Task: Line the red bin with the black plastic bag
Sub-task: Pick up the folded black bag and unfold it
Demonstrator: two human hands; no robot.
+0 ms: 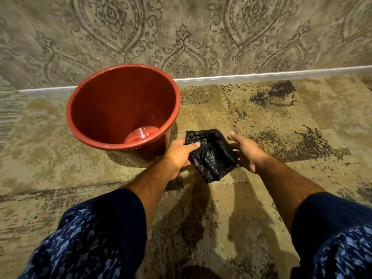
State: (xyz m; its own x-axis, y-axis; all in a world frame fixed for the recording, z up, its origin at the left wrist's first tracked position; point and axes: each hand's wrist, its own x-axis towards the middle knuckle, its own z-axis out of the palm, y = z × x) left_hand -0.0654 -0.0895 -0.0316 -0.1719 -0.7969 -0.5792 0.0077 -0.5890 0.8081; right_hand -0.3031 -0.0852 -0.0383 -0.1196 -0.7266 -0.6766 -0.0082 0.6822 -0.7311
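Observation:
The red bin [96,135] stands upright on the carpet, left of centre, with nothing inside it. A folded black plastic bag [211,154] is held above the floor just right of the bin's near rim. My left hand [178,156] pinches the bag's left edge, thumb on top. My right hand [246,151] is at the bag's right edge, fingers spread and partly behind it; I cannot tell whether it grips the bag.
A beige carpet with dark speckled patches [281,127] covers the floor. A patterned wall [201,37] with a pale skirting board [261,76] runs right behind the bin. My dark blue patterned sleeves fill the lower corners.

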